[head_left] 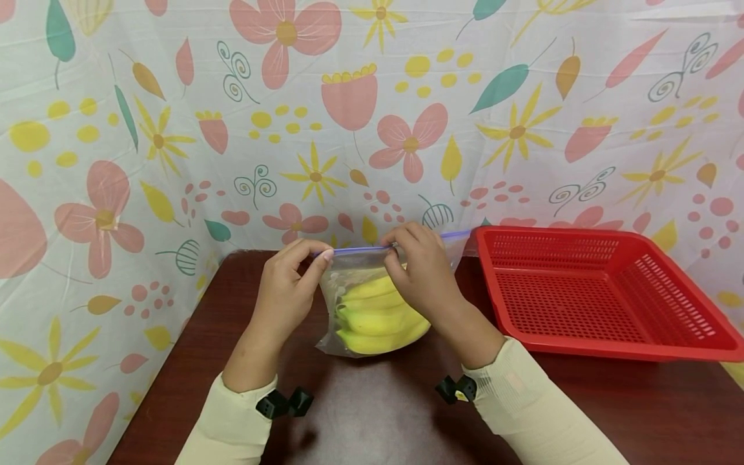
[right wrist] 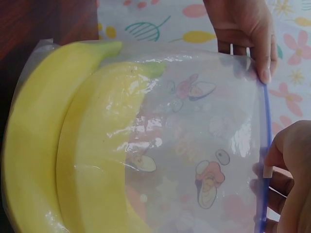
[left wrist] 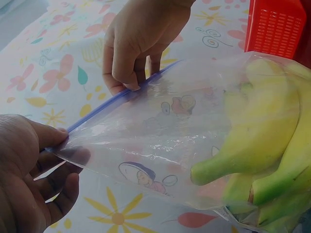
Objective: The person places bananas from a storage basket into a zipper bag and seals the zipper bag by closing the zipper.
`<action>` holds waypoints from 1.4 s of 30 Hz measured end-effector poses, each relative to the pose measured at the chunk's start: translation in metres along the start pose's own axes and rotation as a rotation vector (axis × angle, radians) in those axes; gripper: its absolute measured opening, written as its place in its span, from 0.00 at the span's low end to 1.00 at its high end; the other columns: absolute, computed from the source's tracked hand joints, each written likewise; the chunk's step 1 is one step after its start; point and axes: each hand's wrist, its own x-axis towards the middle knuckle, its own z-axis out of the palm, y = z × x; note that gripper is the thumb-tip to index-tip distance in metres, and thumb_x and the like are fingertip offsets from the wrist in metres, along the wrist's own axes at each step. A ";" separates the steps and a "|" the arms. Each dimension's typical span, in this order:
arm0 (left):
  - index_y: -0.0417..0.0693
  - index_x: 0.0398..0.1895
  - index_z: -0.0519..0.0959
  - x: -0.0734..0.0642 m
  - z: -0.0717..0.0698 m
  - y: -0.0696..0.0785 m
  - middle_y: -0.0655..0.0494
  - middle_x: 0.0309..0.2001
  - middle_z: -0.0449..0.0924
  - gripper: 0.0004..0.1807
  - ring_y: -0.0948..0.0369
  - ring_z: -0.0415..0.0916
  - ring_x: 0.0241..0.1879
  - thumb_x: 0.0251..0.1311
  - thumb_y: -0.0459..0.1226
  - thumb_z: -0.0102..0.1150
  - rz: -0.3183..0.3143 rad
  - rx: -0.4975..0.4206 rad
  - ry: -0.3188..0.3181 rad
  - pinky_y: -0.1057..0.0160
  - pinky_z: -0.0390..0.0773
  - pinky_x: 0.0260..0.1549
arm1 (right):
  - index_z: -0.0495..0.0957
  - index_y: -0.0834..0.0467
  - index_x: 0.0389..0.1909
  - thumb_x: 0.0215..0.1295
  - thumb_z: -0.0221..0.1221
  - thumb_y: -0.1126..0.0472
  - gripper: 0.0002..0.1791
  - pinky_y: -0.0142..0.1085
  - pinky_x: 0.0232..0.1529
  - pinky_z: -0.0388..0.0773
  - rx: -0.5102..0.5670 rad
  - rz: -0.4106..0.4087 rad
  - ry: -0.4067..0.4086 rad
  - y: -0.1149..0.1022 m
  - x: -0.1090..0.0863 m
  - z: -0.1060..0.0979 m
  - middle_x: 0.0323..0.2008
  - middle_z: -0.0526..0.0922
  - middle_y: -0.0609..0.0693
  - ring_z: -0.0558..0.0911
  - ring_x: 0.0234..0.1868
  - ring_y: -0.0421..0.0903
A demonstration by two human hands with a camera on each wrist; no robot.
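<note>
A clear zip bag [head_left: 349, 265] with a blue-purple zip strip [left wrist: 99, 108] and small printed cartoon figures holds a bunch of yellow bananas [head_left: 374, 316] with greenish stems. My left hand [head_left: 290, 284] pinches the left end of the strip between thumb and fingers. Farther along the same strip, near its middle, my right hand [head_left: 424, 271] grips it, thumb on one side and fingers on the other, as the right wrist view [right wrist: 291, 170] shows. The bananas lie at the bottom of the bag, low over the dark table.
To the right, a red perforated plastic basket [head_left: 581, 303] stands on the dark reddish-brown table [head_left: 372, 413], close beside the bag's far corner. Behind and to the left hangs a white curtain [head_left: 360, 168] printed with flowers and leaves.
</note>
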 end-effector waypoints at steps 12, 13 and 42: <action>0.51 0.41 0.85 0.000 -0.001 -0.001 0.58 0.35 0.81 0.07 0.64 0.71 0.32 0.71 0.40 0.58 -0.003 -0.004 0.001 0.67 0.72 0.30 | 0.81 0.59 0.39 0.60 0.55 0.68 0.10 0.52 0.58 0.71 0.002 0.016 0.002 0.005 -0.001 -0.002 0.40 0.83 0.53 0.80 0.47 0.51; 0.51 0.41 0.85 0.000 -0.002 -0.001 0.58 0.35 0.81 0.07 0.64 0.71 0.32 0.71 0.40 0.58 -0.004 -0.003 0.001 0.67 0.72 0.30 | 0.81 0.59 0.40 0.60 0.55 0.68 0.10 0.52 0.59 0.70 0.002 0.019 0.000 0.006 -0.001 -0.002 0.40 0.83 0.53 0.80 0.47 0.51; 0.51 0.40 0.85 0.001 -0.002 -0.002 0.58 0.35 0.81 0.06 0.64 0.71 0.32 0.71 0.40 0.59 -0.003 0.003 0.001 0.66 0.72 0.31 | 0.80 0.58 0.36 0.62 0.53 0.71 0.09 0.51 0.60 0.69 0.007 0.020 0.022 0.008 -0.002 -0.003 0.39 0.81 0.53 0.78 0.47 0.51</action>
